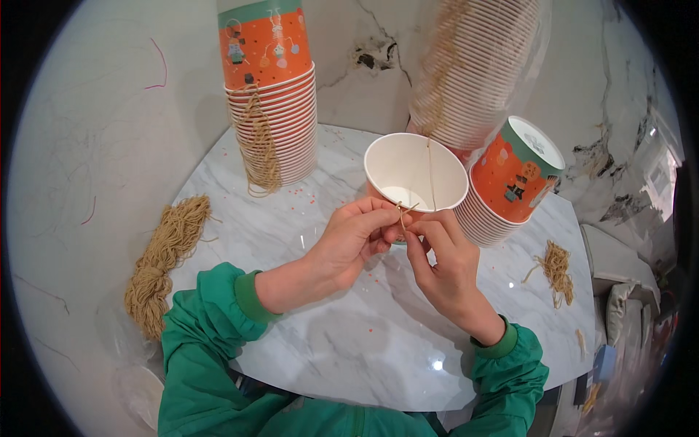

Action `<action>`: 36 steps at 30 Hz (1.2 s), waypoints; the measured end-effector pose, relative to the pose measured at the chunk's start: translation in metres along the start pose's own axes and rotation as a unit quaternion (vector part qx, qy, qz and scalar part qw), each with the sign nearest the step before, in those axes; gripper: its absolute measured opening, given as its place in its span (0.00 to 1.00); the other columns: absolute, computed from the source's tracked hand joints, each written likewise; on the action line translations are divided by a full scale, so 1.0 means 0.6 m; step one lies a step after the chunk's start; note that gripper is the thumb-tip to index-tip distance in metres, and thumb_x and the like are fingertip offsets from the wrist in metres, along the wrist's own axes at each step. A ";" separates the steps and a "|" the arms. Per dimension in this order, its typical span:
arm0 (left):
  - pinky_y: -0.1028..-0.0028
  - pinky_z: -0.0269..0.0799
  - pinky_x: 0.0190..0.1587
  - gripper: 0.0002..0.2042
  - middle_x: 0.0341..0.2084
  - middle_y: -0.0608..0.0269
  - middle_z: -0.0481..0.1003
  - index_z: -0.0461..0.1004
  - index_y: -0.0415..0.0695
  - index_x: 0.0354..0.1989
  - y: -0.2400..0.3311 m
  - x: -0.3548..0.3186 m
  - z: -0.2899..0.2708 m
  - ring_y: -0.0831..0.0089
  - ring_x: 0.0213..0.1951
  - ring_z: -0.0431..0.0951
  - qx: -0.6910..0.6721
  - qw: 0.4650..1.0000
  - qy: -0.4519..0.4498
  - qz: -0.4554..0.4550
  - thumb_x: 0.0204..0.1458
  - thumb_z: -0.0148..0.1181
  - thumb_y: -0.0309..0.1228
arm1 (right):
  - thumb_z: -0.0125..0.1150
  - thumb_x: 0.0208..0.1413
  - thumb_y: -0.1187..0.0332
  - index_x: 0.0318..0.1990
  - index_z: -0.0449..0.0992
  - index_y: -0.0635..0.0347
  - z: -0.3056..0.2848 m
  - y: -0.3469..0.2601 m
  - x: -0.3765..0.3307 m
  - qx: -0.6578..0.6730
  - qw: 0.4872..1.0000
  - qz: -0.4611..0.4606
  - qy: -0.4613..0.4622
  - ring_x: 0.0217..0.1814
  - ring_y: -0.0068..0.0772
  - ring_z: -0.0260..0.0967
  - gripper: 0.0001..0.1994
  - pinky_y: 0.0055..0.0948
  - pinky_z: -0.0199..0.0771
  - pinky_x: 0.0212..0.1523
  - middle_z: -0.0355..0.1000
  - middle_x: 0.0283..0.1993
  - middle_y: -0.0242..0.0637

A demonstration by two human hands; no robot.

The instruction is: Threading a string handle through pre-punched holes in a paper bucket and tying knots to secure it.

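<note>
Over the round white marble table [378, 342], both hands meet just in front of an open orange paper cup with a white inside [415, 173]. The left hand [349, 240] and the right hand [444, 266] each pinch the thin tan string [403, 211] at the cup's near rim. Left of the cup stands a tall stack of orange cups [273, 102]; a stack of lying cups [502, 186] rests just right of it.

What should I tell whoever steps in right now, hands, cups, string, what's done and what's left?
Left hand and right hand: both pinch a short tan string at the rim of the open paper cup.
Upright cup stack at back left already carries strings; leaning stack lies right of the cup.
String bundle at table's left edge, small pile right.
Left: this cup's string looks unfinished.
</note>
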State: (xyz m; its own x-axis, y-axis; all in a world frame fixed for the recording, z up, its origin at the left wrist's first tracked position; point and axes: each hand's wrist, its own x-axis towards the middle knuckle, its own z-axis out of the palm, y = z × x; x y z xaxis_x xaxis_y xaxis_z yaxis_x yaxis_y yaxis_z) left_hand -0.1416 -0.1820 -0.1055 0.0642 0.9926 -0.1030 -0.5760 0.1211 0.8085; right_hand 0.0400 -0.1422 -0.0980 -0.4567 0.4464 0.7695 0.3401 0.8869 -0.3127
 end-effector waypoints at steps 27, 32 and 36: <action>0.80 0.72 0.38 0.02 0.33 0.70 0.75 0.74 0.44 0.41 -0.004 -0.001 0.007 0.83 0.33 0.73 0.034 0.999 0.012 0.034 0.64 0.56 0.25 | 0.68 0.55 0.78 0.36 0.79 0.63 0.019 -0.002 0.026 0.062 0.996 0.054 0.029 0.28 0.33 0.76 0.04 0.29 0.74 0.26 0.71 0.36 0.37; 0.80 0.71 0.38 0.01 0.33 0.72 0.75 0.74 0.46 0.39 -0.003 0.000 -0.002 0.83 0.33 0.73 0.021 1.000 0.007 0.007 0.62 0.57 0.27 | 0.67 0.54 0.79 0.36 0.77 0.63 0.021 -0.004 0.023 0.068 0.996 0.047 0.013 0.30 0.34 0.76 0.05 0.30 0.75 0.27 0.71 0.36 0.37; 0.80 0.68 0.37 0.02 0.32 0.74 0.74 0.74 0.49 0.38 0.006 -0.002 0.002 0.84 0.34 0.72 0.017 0.999 0.022 -0.032 0.59 0.59 0.30 | 0.68 0.51 0.80 0.38 0.77 0.62 0.024 0.007 0.000 0.046 0.999 -0.009 0.023 0.31 0.36 0.76 0.07 0.31 0.74 0.27 0.72 0.37 0.37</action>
State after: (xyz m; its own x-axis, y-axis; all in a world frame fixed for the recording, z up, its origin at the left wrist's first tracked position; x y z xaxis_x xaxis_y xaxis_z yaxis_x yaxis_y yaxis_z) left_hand -0.1424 -0.1826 -0.1018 0.0633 0.9818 -0.1789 -0.5443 0.1842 0.8184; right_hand 0.0292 -0.1369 -0.1071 -0.4237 0.4266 0.7991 0.2550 0.9027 -0.3467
